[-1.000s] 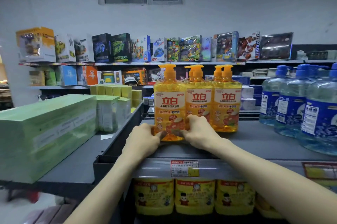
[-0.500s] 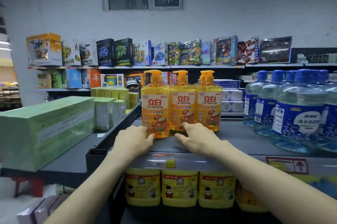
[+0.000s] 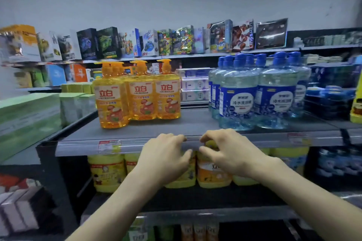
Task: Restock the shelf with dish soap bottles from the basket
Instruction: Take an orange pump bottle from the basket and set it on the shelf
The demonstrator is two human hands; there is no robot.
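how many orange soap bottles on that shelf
3 show fully: left bottle farthest forward, middle bottle, right bottle, side by side. Extra pump tops behind suggest more are hidden.

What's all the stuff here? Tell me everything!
dish soap bottles: at least four, orange, left on the grey shelf
blue-capped bottles: several, clear, right on that shelf
toy boxes: many, mixed colours, top shelf at the back
green boxes: several, pale green, far left
tubs: several, yellow, shelf below
price tag: one, red and yellow, shelf edge
left hand: one, empty, before the shelf edge
right hand: one, empty, beside the left
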